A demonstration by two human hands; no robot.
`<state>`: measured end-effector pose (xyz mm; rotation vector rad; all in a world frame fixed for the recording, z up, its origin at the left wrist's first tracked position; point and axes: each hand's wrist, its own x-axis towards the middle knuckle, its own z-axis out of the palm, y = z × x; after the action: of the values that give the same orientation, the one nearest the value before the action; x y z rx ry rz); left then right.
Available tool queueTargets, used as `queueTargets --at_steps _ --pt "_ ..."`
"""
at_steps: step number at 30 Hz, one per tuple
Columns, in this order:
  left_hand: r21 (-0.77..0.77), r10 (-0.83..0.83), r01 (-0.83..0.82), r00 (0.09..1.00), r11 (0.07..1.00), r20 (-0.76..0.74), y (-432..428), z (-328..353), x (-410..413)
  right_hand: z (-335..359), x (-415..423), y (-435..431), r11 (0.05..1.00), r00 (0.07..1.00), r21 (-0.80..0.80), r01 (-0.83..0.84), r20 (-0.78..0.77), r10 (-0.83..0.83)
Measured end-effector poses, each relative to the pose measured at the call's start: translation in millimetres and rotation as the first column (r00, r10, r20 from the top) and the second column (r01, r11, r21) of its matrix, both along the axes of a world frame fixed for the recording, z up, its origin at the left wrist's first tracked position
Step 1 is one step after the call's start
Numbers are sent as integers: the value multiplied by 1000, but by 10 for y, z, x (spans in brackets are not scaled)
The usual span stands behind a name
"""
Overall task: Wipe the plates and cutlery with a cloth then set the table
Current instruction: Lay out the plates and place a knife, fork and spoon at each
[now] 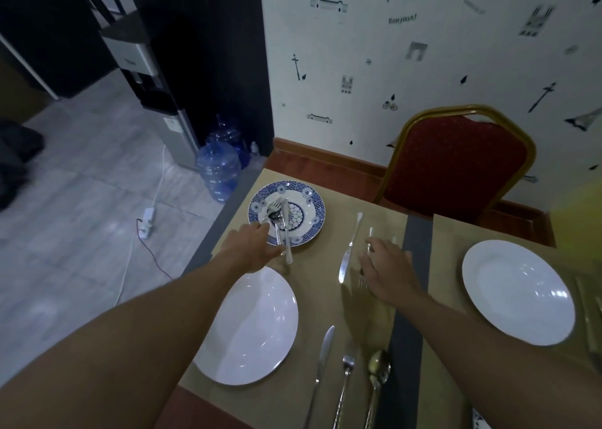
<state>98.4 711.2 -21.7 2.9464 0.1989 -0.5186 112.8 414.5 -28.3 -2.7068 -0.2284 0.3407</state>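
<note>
- The blue plate (313, 200) stands at the far left corner of the table (321, 275). A fork (276, 203), a spoon (273, 215) and a knife (286, 230) are bunched on it.
- Long axes: all three run roughly away from the person, heads far and handles near. The fork is skewed a little to the left. The knife's handle overhangs the near rim, toward the white plate (250, 327).
- The left grip (255, 246) is at those handle ends, over the near-left rim. Its fingers are bent down there, but whether a handle is pinched cannot be told.
- The right grip (386, 265) is laid over a second fork (362, 282), whose tines show beneath the hand. This is just right of the far knife (350, 249), which lies blade toward the person. The fingers are stretched forward; a hold cannot be told.
- Judged: the left grip is much the nearer to the plate's pieces. The right is well apart from them, with the far knife between.
- Judged: a piece is best taken by its handle end and drawn along its own axis toward the person. It would then be turned to match the far knife, handle toward the chair (456, 164).
- No cloth is seen.
</note>
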Motion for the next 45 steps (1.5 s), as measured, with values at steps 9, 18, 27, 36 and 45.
queueTargets --at_steps 9,18,27,36,45 --pt "-203 176 -173 984 964 -7 314 -289 190 -179 339 828 995 997 87 -58 -44 62" --pt "-358 336 -295 940 886 57 479 -615 495 -487 604 1724 983 987 167 -76 -128 98" --pt "-462 504 -461 863 758 -35 448 -652 656 -652 720 2048 998 969 25 51 -242 -44" --pt "-551 589 -523 805 651 -69 518 -478 600 -539 793 1993 943 900 183 279 -393 -190" --pt "-671 565 -439 824 598 -36 160 -116 499 -195 614 1370 854 909 368 368 -334 -248"
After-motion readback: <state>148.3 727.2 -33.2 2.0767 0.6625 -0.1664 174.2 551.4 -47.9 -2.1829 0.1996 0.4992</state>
